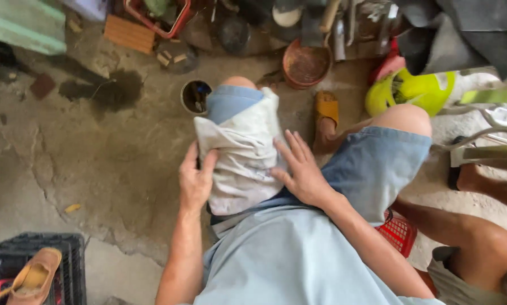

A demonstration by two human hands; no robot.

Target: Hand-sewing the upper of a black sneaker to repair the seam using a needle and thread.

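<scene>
Looking down from the head camera, a seated person spreads a pale grey cloth [242, 155] over the left thigh, its far end lapping the denim shorts [231, 101] near the knee. The cloth's long axis runs along the thigh, away from the body. The left hand [196, 182] grips the cloth's left edge, thumb and fingers curled round the fold in a loose pinch. The right hand [300, 169] lies flat on the cloth's right edge, fingers spread and pointing away from the body, palm half on the cloth and half on the shorts. Both hands touch the cloth at its near half; the far half lies forward of the fingertips. To the left the cracked concrete floor [95, 164] gives open room; a small round tin [196, 96] stands just beside the knee. Between the knees, a foot in a yellow sandal [326, 108] rests near a rusty bowl [305, 63]. Another person's bare leg [468, 231] lies well apart at lower right, beside a red basket [397, 232].
</scene>
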